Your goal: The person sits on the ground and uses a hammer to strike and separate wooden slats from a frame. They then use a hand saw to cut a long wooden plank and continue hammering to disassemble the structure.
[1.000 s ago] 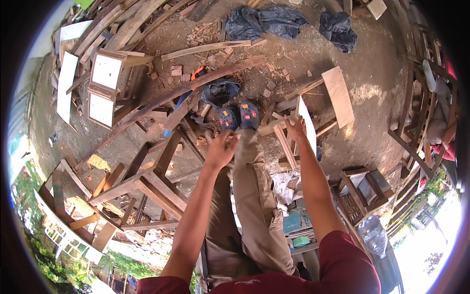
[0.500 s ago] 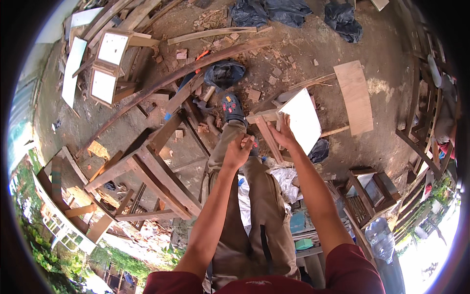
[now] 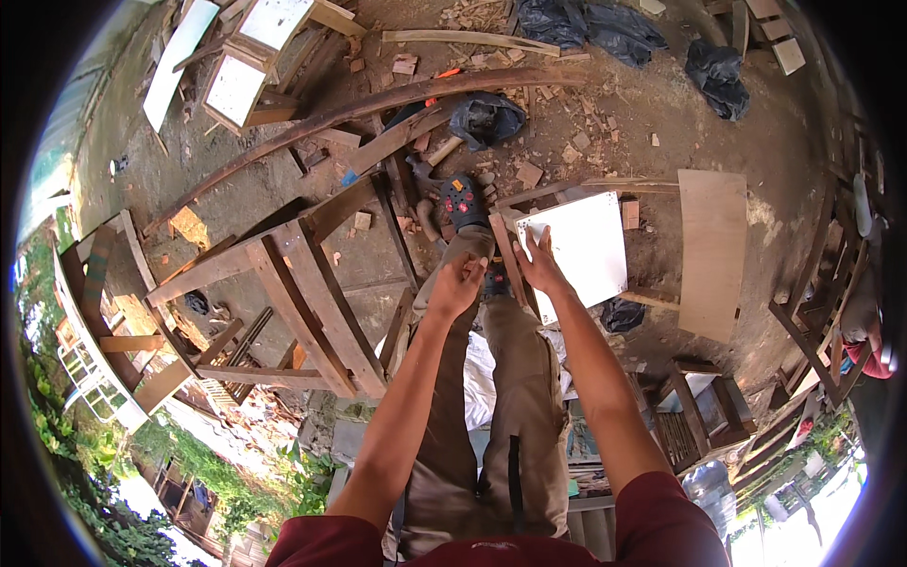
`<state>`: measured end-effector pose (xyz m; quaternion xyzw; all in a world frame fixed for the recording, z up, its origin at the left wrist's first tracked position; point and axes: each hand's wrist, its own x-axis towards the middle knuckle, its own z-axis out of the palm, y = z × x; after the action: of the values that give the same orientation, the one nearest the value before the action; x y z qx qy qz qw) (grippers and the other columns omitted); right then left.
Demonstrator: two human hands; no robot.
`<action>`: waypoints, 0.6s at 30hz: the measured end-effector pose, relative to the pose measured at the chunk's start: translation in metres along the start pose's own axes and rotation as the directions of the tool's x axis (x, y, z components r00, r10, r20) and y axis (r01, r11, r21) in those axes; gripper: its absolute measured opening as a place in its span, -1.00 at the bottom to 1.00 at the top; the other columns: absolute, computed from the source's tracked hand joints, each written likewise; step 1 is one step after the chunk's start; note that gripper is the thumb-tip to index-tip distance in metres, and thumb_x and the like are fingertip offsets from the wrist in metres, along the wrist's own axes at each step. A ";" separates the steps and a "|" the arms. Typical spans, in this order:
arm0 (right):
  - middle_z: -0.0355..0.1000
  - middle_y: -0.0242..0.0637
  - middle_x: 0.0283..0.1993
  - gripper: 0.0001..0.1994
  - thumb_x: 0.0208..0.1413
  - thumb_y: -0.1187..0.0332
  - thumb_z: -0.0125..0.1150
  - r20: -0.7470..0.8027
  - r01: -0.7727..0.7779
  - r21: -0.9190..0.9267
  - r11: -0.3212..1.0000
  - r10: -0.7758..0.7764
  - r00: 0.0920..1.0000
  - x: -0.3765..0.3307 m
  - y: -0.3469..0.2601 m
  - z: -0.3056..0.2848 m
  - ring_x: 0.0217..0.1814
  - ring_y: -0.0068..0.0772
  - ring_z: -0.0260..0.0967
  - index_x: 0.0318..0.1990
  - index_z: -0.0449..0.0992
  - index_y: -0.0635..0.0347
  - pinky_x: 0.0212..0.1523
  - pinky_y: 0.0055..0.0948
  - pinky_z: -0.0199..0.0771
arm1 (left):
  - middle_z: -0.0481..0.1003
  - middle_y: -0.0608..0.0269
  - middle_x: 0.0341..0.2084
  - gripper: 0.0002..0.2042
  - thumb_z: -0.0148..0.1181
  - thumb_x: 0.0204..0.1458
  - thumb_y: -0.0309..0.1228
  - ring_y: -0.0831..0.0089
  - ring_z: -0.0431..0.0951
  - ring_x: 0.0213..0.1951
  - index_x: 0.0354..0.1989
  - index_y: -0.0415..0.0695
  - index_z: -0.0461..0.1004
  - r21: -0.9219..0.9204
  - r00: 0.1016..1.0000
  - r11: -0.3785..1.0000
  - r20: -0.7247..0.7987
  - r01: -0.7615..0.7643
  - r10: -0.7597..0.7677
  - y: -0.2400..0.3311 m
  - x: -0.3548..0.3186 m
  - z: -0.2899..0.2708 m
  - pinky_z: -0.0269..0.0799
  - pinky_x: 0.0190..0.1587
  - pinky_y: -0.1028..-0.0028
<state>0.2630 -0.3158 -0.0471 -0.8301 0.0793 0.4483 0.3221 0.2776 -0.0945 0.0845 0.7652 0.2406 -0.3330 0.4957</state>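
Note:
My right hand (image 3: 539,262) lies with fingers stretched out on the left edge of a white panel (image 3: 581,253). This panel is the top of a small wooden frame (image 3: 508,253), like a stool, standing just beyond my feet. To its left, my left hand (image 3: 459,279) hovers over my lower leg with the fingers curled together. Whatever is between those fingers, if anything, is too small to make out. What looks like a hammer (image 3: 444,151) with a pale handle lies past my left shoe (image 3: 462,202).
At left stands a large wooden table-like frame (image 3: 312,293). A plywood sheet (image 3: 710,255) lies on the right. Beyond are a long curved plank (image 3: 378,106), black plastic bags (image 3: 624,36) and scattered wood scraps. White-topped stools (image 3: 236,87) are at the far left.
The white panel has turned to face me more squarely, and my right hand has come to lie flatter on its edge. My left hand stays curled. The whole view has shifted slightly.

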 end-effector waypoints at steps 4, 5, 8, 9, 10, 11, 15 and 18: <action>-0.48 0.42 0.54 -0.10 0.32 -0.25 -0.14 0.090 -0.093 -0.001 0.996 0.093 0.992 0.015 -0.012 0.005 0.63 0.30 -0.51 0.50 -0.15 0.37 0.56 -0.12 -0.25 | 0.58 -0.01 -0.47 -0.61 0.19 0.23 -0.11 0.13 0.62 -0.36 -0.19 -0.29 0.49 -0.074 1.000 0.997 -0.002 0.009 -0.009 0.006 0.013 -0.015 0.47 -0.25 0.26; -0.48 0.42 0.54 -0.08 0.32 -0.26 -0.13 0.109 -0.119 0.024 0.993 0.116 0.987 0.018 -0.018 0.003 0.63 0.30 -0.51 0.50 -0.17 0.38 0.56 -0.12 -0.24 | 0.59 -0.02 -0.45 -0.60 0.18 0.23 -0.10 0.13 0.62 -0.35 -0.19 -0.29 0.49 -0.095 1.000 0.995 0.008 0.028 -0.028 0.008 0.016 -0.020 0.47 -0.25 0.26; -0.47 0.42 0.54 -0.02 0.26 -0.29 -0.06 0.178 -0.232 0.003 0.973 0.228 0.957 0.031 -0.040 -0.013 0.61 0.32 -0.38 0.50 -0.22 0.37 0.55 -0.15 -0.17 | 0.58 0.11 -0.42 -0.64 0.17 0.24 -0.11 0.34 0.59 -0.32 -0.18 -0.24 0.45 -0.046 0.993 0.996 0.096 0.080 -0.075 0.011 0.043 -0.036 0.45 -0.18 0.32; -0.44 0.37 0.55 -0.01 0.25 -0.29 -0.05 0.213 -0.247 -0.032 0.969 0.248 0.945 0.032 -0.046 -0.015 0.60 0.30 -0.30 0.50 -0.22 0.36 0.54 -0.16 -0.13 | 0.58 0.12 -0.42 -0.64 0.16 0.24 -0.12 0.35 0.58 -0.33 -0.19 -0.24 0.46 -0.032 0.994 0.998 0.098 0.048 -0.044 0.010 0.047 -0.043 0.45 -0.19 0.32; -0.41 0.33 0.56 0.00 0.24 -0.30 -0.04 0.238 -0.264 -0.068 0.962 0.272 0.932 0.033 -0.047 -0.022 0.59 0.27 -0.22 0.51 -0.22 0.36 0.53 -0.17 -0.09 | 0.57 0.12 -0.43 -0.64 0.16 0.25 -0.12 0.36 0.58 -0.33 -0.20 -0.25 0.46 -0.019 0.994 1.000 0.106 0.009 -0.007 0.015 0.053 -0.050 0.45 -0.19 0.33; -0.37 0.29 0.57 0.01 0.24 -0.30 -0.03 0.247 -0.272 -0.065 0.960 0.279 0.928 0.039 -0.036 -0.022 0.58 0.24 -0.17 0.51 -0.22 0.36 0.53 -0.18 -0.06 | 0.57 0.13 -0.44 -0.65 0.16 0.25 -0.13 0.36 0.57 -0.34 -0.20 -0.25 0.46 -0.005 0.993 0.999 0.113 -0.039 0.040 0.024 0.062 -0.059 0.45 -0.20 0.33; -0.18 0.19 0.56 0.00 0.23 -0.29 0.00 0.296 -0.278 -0.086 0.957 0.291 0.910 0.051 -0.031 -0.023 0.57 0.11 -0.05 0.51 -0.19 0.36 0.51 -0.21 0.00 | 0.56 0.13 -0.45 -0.68 0.15 0.26 -0.18 0.35 0.57 -0.34 -0.21 -0.26 0.47 -0.034 0.995 0.995 0.038 -0.092 0.094 0.025 0.101 -0.094 0.44 -0.23 0.34; 0.04 0.22 0.48 -0.02 0.23 -0.27 0.02 0.269 -0.189 -0.199 0.962 0.239 0.933 0.041 -0.055 -0.042 0.53 0.10 0.04 0.50 -0.15 0.34 0.49 -0.21 0.06 | 0.58 0.08 -0.41 -0.69 0.17 0.26 -0.19 0.34 0.60 -0.30 -0.17 -0.26 0.49 -0.128 0.999 0.991 -0.001 -0.045 0.046 0.027 0.113 -0.127 0.46 -0.22 0.33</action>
<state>0.3392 -0.2919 -0.0382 -0.7659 0.0826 0.6030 0.2074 0.4060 0.0161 0.0526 0.7368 0.2435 -0.3062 0.5515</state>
